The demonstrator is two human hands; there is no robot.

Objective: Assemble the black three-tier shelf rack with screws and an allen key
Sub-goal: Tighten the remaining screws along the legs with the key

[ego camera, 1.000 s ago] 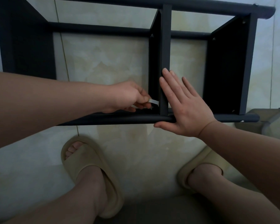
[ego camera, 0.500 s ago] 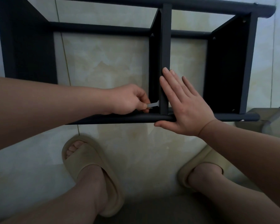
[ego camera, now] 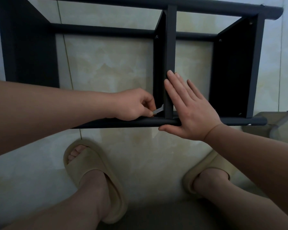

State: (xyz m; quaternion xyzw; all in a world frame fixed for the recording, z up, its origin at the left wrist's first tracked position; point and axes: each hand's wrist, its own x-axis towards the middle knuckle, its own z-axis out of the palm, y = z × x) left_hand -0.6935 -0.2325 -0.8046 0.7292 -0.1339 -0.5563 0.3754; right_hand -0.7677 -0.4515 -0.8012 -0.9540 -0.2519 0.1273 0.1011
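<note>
The black shelf rack (ego camera: 170,40) lies on its side on the tiled floor, its three shelf boards standing on edge between round black tubes. My left hand (ego camera: 133,106) pinches a small silver allen key (ego camera: 158,110), whose tip points into the corner where the middle board meets the near tube (ego camera: 123,122). My right hand (ego camera: 188,108) lies flat with straight fingers against the middle board's edge, its thumb under the near tube. The screw itself is hidden behind the board.
Both my feet in beige slippers (ego camera: 93,165) stand on the pale tiles just below the rack. A greyish translucent object (ego camera: 276,127) sits at the right edge beside the rack's end. Screw heads (ego camera: 156,37) show on the far side of the boards.
My left hand has turned the allen key a little; its free end now tilts upward toward the board. My right hand stays pressed on the middle board.
</note>
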